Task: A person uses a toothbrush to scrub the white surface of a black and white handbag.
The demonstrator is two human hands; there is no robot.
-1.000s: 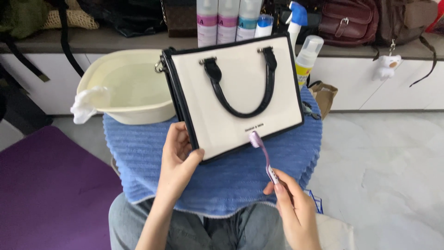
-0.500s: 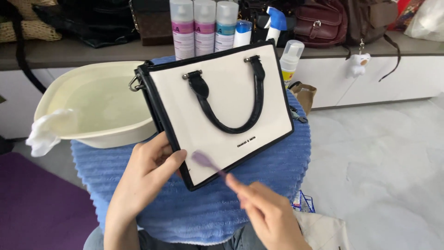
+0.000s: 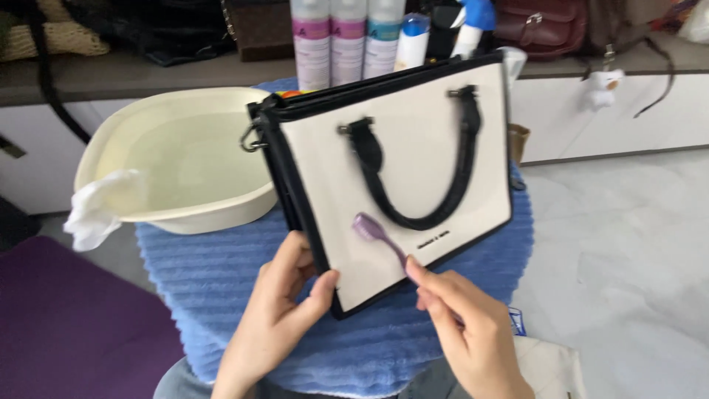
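Handbag: the cream handbag (image 3: 413, 185) with black trim lies flat on the blue towel (image 3: 221, 273) that covers the round table, front side up, its handles (image 3: 421, 170) lying on the face.
Handbag axis: it is turned a little, the top edge points away from me and to the right, the lower corner points to my lap.
Left hand: my left hand (image 3: 277, 318) grips the lower left edge of the handbag, thumb on the cream face, fingers curled under the black rim.
Right hand: my right hand (image 3: 465, 329) pinches the handle of the purple toothbrush (image 3: 378, 235) between thumb and fingers.
Toothbrush axis: it goes from my right hand up and to the left; the head rests on the cream face just below the handle loop.
Nearer hand: both touch the work, the right one through the toothbrush only.
Basin: the pale basin (image 3: 177, 159) with water stands to the left, beside the handbag, with a white cloth (image 3: 100, 207) hanging over its rim.
Behind: spray bottles (image 3: 347, 37) stand on the shelf.
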